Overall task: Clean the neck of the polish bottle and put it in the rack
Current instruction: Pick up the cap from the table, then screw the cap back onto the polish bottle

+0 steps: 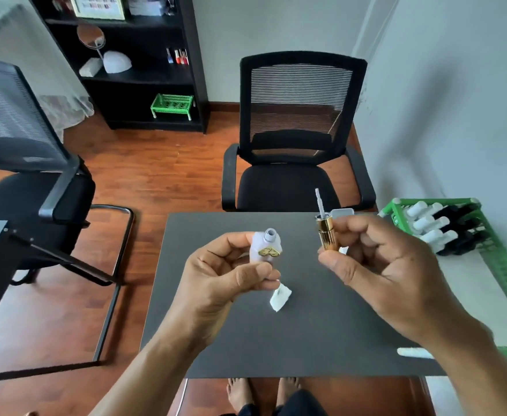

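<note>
From the head view, the left hand (216, 283) grips the polish bottle (266, 247), a pale lilac bottle with a gold emblem on its front, its fingers (253, 276) clenched around the lower body so that the open neck points up and slightly away. The bottle is held in the air above the dark grey surface (306, 334), uncapped.

To the right of the bottle, apart from it, the right hand (375, 265) pinches the gold cap (326, 234) between thumb and fingertips. The cap is turned upside down, and its brush (319, 201) sticks upward, with pale polish on the bristles.

Just below the bottle, a small white wipe (280, 299) lies crumpled on the surface. Behind the cap, a small pale rectangular tin (342, 212) peeks out at the far edge of the surface.

Well to the right of the bottle, the green rack (495, 253) sits against the wall, holding several bottles with white and black caps lying on their sides (438, 228).

Beyond the bottle, across the surface, stands a black mesh chair (298, 130). A white stick-like item (414, 352), partly hidden by the right forearm, lies at the near right of the surface.
</note>
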